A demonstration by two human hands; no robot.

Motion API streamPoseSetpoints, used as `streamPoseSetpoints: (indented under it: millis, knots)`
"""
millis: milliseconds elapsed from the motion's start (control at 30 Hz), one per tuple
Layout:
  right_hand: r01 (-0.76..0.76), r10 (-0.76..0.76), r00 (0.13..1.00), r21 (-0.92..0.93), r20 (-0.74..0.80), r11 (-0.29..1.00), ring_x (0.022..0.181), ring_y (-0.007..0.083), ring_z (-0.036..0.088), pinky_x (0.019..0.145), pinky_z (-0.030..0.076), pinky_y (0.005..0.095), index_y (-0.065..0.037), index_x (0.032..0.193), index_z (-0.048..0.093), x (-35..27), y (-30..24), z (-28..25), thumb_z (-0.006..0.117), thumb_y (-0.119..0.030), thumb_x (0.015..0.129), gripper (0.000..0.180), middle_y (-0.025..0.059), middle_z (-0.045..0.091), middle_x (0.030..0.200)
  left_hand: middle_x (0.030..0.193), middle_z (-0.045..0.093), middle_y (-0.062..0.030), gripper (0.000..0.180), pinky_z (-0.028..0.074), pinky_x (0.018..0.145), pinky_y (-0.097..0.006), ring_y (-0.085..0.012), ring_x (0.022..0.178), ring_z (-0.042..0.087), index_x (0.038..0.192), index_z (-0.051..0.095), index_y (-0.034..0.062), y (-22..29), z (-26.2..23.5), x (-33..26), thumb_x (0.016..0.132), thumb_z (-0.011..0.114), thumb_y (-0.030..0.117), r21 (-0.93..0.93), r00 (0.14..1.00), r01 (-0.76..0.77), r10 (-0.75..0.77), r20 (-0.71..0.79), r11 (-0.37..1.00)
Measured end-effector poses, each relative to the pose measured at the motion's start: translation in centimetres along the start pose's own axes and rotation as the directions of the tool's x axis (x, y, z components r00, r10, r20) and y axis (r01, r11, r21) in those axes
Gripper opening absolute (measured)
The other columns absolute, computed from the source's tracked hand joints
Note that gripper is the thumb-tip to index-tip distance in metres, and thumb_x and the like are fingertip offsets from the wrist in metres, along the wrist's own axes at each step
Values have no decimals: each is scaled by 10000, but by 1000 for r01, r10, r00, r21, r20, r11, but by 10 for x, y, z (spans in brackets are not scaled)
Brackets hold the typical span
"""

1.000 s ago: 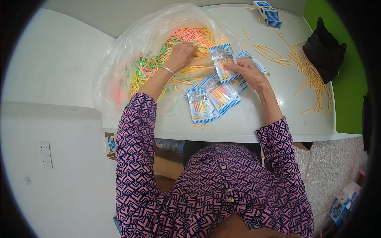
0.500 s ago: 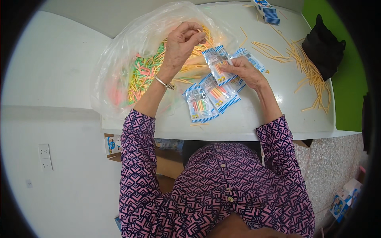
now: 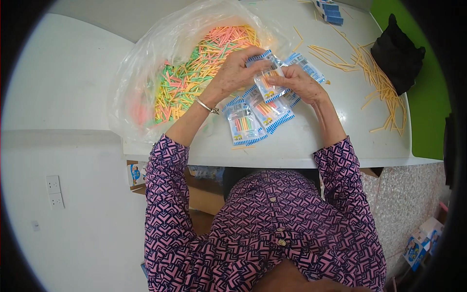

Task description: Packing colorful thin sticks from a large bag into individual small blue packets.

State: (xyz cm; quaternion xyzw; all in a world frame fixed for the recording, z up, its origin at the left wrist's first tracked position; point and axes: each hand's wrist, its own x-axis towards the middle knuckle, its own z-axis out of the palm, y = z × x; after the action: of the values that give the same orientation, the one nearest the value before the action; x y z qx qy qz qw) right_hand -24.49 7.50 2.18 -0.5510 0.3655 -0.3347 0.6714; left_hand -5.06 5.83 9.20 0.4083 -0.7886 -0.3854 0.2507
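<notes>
A small clear packet (image 3: 270, 92) with blue-and-white striped ends hangs tilted between my hands, with thin coloured sticks showing inside. My right hand (image 3: 305, 85) grips its right side, thumb lying across the front. My left hand (image 3: 232, 74) is closed at the packet's upper left, its thumb and fingers against the film. Whether a stick is between those fingers, I cannot make out. Beneath lie more filled packets: one with multicoloured sticks (image 3: 242, 124), another with yellow and pink sticks (image 3: 265, 108), and a further packet (image 3: 306, 67) beyond my right hand.
Left of the packets spreads a large clear plastic bag (image 3: 127, 90) full of loose pink, green and yellow sticks (image 3: 187, 95). Yellow sticks (image 3: 382, 92) lie scattered at right beside a black bag (image 3: 396, 56). A stack of flat packets (image 3: 330, 12) sits at the far edge of the white table (image 3: 311, 146).
My left hand has come down and right from above the stick pile to the packet. My right hand still holds the packet in nearly the same place.
</notes>
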Motion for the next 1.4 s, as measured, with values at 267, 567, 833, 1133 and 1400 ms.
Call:
streamPoseSetpoints:
  millis: [267,567,833,1133,1400]
  knots:
    - [67,-65,998,74,-20,995,666,70,602,635,445,195,-5,904,690,-6,-9,6,720,-338,778,357,41,676,763,1003,604,-69,402,479,800,-258,-128,952,575,1161,451,51,0,-1,0,815,655,64,-263,996,-52,32,-79,963]
    - [46,-47,999,27,3,999,680,66,589,634,441,205,7,909,691,-6,-13,6,725,-306,771,343,36,677,795,1039,582,-75,391,485,837,-271,-153,993,579,1141,498,17,-4,-2,5,802,678,87,-36,994,-97,95,-52,995]
    - [138,-206,938,-242,-280,960,701,86,557,641,436,218,11,958,672,-28,-24,-39,682,-275,792,331,27,643,800,1050,589,-75,380,486,831,-270,-161,990,580,1127,521,-14,0,2,-19,799,682,91,-224,999,20,-28,-31,974]
    - [-370,-557,685,-883,-470,289,968,282,514,752,431,424,-45,840,655,-15,35,-52,703,-311,727,293,113,562,960,1004,602,-44,316,487,793,-271,-128,917,583,1056,579,40,-31,6,-40,800,691,187,190,995,100,-97,-21,977]
    - [-287,-639,620,-889,-456,356,967,280,509,815,362,426,-76,866,653,-12,35,-60,669,-223,761,182,75,583,963,970,612,-36,263,483,755,-240,-107,897,582,1025,591,12,-25,-1,-17,821,675,156,35,996,7,-4,-93,999]
